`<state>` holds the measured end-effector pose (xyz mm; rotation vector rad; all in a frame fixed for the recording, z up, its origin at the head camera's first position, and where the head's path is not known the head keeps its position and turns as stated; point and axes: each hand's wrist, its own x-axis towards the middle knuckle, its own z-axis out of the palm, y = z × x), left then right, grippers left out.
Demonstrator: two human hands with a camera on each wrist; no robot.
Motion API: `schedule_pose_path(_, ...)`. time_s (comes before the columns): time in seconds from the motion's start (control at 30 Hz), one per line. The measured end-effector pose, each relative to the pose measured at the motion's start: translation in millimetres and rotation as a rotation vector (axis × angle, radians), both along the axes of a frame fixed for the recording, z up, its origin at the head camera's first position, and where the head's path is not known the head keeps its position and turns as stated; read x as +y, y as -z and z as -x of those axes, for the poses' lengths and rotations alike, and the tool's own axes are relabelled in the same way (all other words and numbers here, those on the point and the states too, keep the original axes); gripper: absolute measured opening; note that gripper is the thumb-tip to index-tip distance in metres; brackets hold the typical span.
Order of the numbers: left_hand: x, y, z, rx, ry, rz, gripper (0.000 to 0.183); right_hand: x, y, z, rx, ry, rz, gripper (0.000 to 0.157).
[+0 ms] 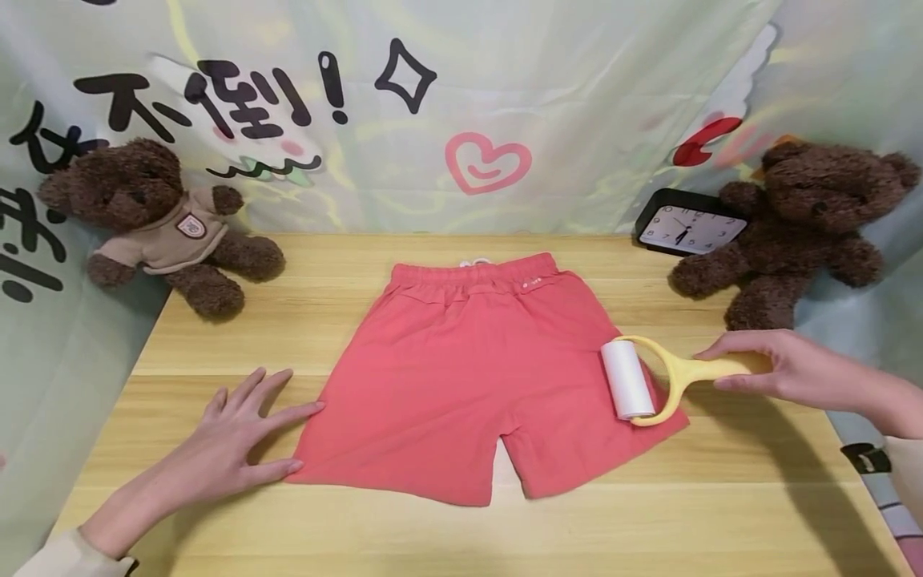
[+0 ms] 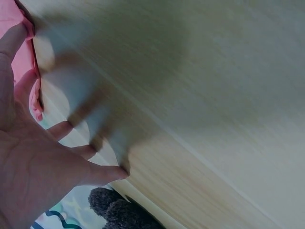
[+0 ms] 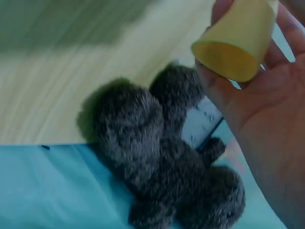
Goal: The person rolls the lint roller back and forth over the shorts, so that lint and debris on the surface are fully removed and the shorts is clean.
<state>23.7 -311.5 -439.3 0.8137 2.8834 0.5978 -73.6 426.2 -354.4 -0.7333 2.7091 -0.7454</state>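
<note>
Red shorts [image 1: 433,377] lie spread on the wooden table, waistband toward the back. My right hand [image 1: 800,369] grips the yellow handle of a lint roller [image 1: 627,379], whose white roll lies over the right leg of the shorts. In the right wrist view, the hollow end of the handle [image 3: 233,52] shows between the thumb and fingers. At the left side, my left hand [image 1: 241,437] has its fingers spread. Its thumb and index fingertip touch the edge of the left leg; the other fingertips rest on the table, as the left wrist view shows.
A brown teddy bear [image 1: 173,224] in a beige top sits at the back left. Another brown bear [image 1: 800,224] sits at the back right, beside a black-framed clock [image 1: 692,227]. A printed cloth [image 1: 577,104] hangs behind the table [image 1: 346,529].
</note>
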Motion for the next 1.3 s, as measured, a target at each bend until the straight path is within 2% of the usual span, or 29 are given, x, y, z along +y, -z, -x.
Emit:
schedule_pose_path(0.1,0.7,1.1,0.5,-0.005,0.001,-0.002,0.07,11.8,-4.2,-1.8,-0.025,0.057,-0.047,0.037)
schedule_pose_path(0.27,1.4,0.4,0.3,0.002,0.004,-0.009,0.07,30.6,-8.2,-5.9,0.024,0.076,-0.144,0.038)
schedule_pose_path(0.37,1.6,-0.8,0.0,0.025,0.011,-0.02,0.07,40.2,-11.3,-10.1,0.026,0.116,-0.164,0.036)
schedule_pose_path(0.43,1.5,-1.3,0.3,0.048,0.017,-0.023,0.071,46.7,-12.5,-13.6,0.024,0.159,-0.136,0.037)
schedule_pose_path(0.53,1.0,-1.6,1.2,0.067,0.022,-0.023,0.071,58.0,-12.6,-19.8,0.081,0.213,-0.062,0.042)
schedule_pose_path(0.63,0.0,-1.8,0.9,0.061,0.028,-0.018,0.072,67.4,-10.6,-24.6,0.157,0.224,0.025,0.045)
schedule_pose_path(0.73,-2.3,-2.0,0.1,0.039,0.031,-0.028,0.074,68.5,-10.4,-27.1,0.191,0.236,0.063,0.046)
schedule_pose_path(0.93,-4.9,-1.0,-0.3,-0.008,0.041,-0.054,0.083,40.0,-14.5,-26.8,0.206,0.21,0.063,0.044)
schedule_pose_path(1.1,-5.3,1.3,3.8,0.0,0.066,-0.051,0.09,-2.7,-17.0,-33.0,0.213,0.208,0.069,0.042)
schedule_pose_path(1.3,-6.3,-0.3,10.9,0.005,0.097,-0.031,0.103,-61.9,-7.1,-39.8,0.236,0.197,0.142,0.048)
